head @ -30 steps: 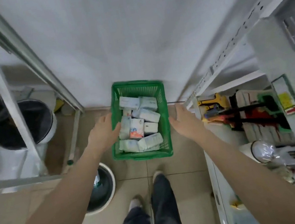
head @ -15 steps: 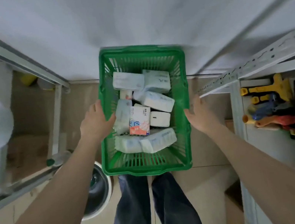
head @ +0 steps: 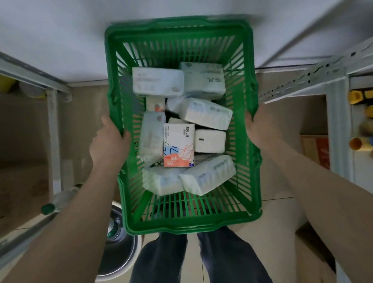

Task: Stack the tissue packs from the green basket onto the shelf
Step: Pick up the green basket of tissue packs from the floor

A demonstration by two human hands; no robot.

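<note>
Filling the green basket [head: 201,222], the tissue packs [head: 207,175] lie jumbled between both hands. The left hand [head: 107,146] and right hand [head: 258,124] grip opposite side rims, fingers curled over them, basket held above the person's legs [head: 190,271], beside a metal shelf [head: 331,67].

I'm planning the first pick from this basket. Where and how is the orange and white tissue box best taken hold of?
Probably from straight above, pinching its two long side edges. The orange and white tissue box lies face up on top of the soft packs in the green basket, so nothing covers it. Both the left hand and the right hand grip the basket's rim now, so one must let go first.
</note>
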